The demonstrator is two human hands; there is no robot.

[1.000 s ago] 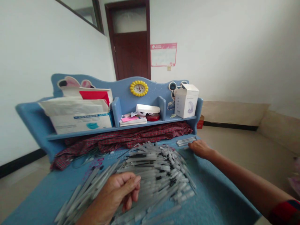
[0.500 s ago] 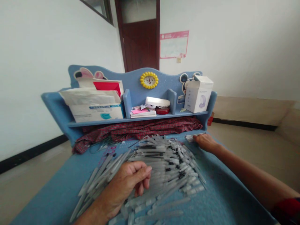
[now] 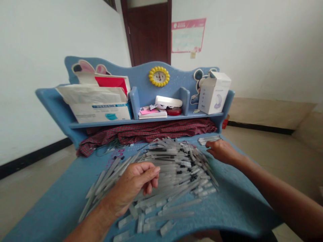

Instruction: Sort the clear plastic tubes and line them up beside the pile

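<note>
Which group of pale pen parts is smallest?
The neat row of whitish sticks beside the right hand; the translucent central heap and left group hold far more.

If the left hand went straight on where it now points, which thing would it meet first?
Probably the heap of clear pen parts, just beyond the left hand; its height is unclear, so it might pass above.

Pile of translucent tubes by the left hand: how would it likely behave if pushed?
The pile of translucent tubes would probably spread rather than move as one, since its pieces lie loose and overlapping. Each tube looks straight, so likely stiff, and slim, so probably light. Their rounded look suggests some might roll.
</note>
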